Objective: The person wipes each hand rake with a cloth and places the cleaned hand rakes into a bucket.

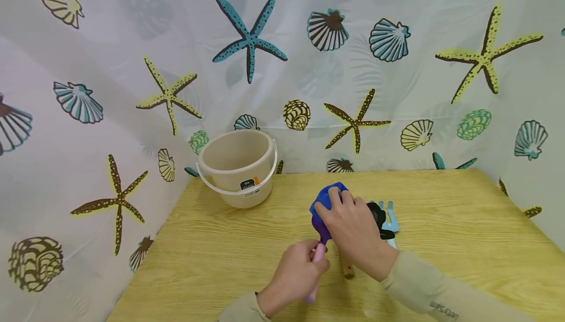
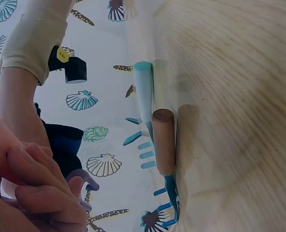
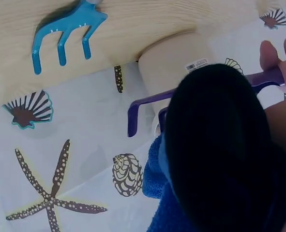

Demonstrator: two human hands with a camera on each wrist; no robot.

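Observation:
A small hand rake with a purple head (image 3: 150, 100) and a pink handle (image 1: 316, 272) is held up over the wooden table. My left hand (image 1: 300, 269) grips that handle, its thumb and fingers wrapped round it. From the right, my right hand (image 1: 353, 221) holds a blue cloth (image 1: 325, 198) over the rake's head. In the right wrist view the purple tines stick out beside the cloth, and the wrist camera's dark body hides part of the contact. The left wrist view shows the cloth mostly in shadow behind the left fingers.
Beneath the right arm lie a blue rake with a wooden handle (image 2: 165, 145) and a light blue rake (image 1: 392, 221). A beige bucket (image 1: 240, 187) with a white handle stands at the table's back left. Behind the table (image 1: 212, 248) hangs a shell-and-starfish curtain (image 1: 291, 72).

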